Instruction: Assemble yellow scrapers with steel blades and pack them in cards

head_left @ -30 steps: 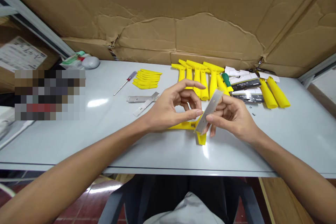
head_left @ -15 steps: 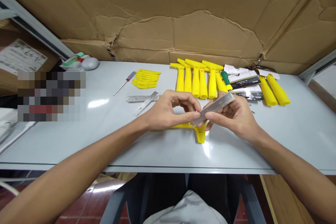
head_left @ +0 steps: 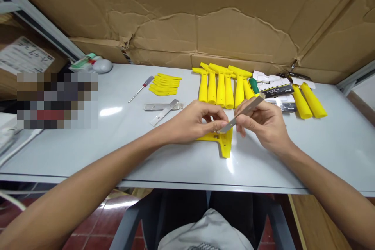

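Note:
A flat metal scraper blade (head_left: 245,111) is held at a slant, its right end raised. The fingers of my right hand (head_left: 265,123) pinch it near its middle. At its lower left end, my left hand (head_left: 199,123) grips it between thumb and forefinger. Beneath both hands a yellow scraper handle (head_left: 225,146) lies on the table, partly covered by my left hand. More metal blades (head_left: 164,112) lie crossed to the left, by a stack of yellow plastic strips (head_left: 165,85).
Several yellow scraper handles (head_left: 219,86) stand in a row at the back. Packaging cards (head_left: 275,88), a green-handled tool (head_left: 253,85) and two yellow tubes (head_left: 313,99) lie right of them. A screwdriver (head_left: 141,89) rests left. Cardboard (head_left: 187,8) walls the table's rear.
The blade has turned in my fingers to a steeper slant, with its narrow side more toward me. My left hand has shifted slightly right, and the view has moved a little.

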{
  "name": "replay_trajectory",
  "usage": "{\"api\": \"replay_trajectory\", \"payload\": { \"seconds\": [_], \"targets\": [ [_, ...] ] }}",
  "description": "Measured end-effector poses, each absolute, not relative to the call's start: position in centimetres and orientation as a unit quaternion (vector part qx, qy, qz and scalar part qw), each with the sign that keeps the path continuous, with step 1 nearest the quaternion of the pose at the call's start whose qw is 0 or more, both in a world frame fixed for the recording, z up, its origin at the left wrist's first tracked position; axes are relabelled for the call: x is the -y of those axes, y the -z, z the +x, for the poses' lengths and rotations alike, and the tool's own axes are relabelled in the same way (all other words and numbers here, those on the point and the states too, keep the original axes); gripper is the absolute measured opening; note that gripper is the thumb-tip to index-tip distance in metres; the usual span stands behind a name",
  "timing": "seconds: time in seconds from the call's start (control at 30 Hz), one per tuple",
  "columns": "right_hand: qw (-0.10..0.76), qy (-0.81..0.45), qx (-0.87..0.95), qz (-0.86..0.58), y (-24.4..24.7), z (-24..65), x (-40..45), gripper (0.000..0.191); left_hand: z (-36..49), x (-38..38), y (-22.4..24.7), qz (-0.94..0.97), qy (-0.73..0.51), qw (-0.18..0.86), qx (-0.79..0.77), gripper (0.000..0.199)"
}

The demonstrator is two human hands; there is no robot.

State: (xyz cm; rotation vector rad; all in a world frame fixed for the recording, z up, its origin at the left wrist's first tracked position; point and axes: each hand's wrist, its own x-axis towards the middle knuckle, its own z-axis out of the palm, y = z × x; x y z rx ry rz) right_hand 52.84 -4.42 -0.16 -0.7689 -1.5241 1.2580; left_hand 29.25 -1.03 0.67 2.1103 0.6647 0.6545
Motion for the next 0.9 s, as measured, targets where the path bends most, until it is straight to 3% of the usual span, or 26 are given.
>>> {"api": "replay_trajectory", "payload": {
  "seconds": [0.13, 0.23, 0.3, 0.5, 0.67, 0.9],
  "targets": [
    [0.493, -0.499, 0.598, -0.387, -0.3, 53.4, 3.8, 0.026, 29.0, 1.1, -0.5, 0.944, -0.152, 0.133, -0.262, 0.032],
    [0.496, -0.510, 0.570, -0.412, -0.7, 53.6, 3.5, 0.063, 28.9, 1.0, -0.4, 0.961, -0.107, 0.085, -0.239, 0.045],
    [0.495, -0.497, 0.577, -0.418, -0.7, 53.5, 3.5, 0.077, 28.9, 0.9, -0.3, 0.962, -0.105, 0.086, -0.237, 0.045],
    [0.489, -0.470, 0.610, -0.410, -0.3, 53.4, 3.7, 0.056, 28.8, 0.8, 0.1, 0.944, -0.151, 0.076, -0.285, 0.047],
    [0.506, -0.452, 0.611, -0.408, -0.4, 53.2, 4.0, 0.021, 28.9, 0.9, 0.4, 0.917, -0.241, 0.129, -0.291, 0.048],
    [0.549, -0.439, 0.582, -0.408, -0.4, 52.9, 4.0, 0.022, 29.1, 1.1, 0.7, 0.926, -0.280, 0.084, -0.238, 0.021]
  ]
}}
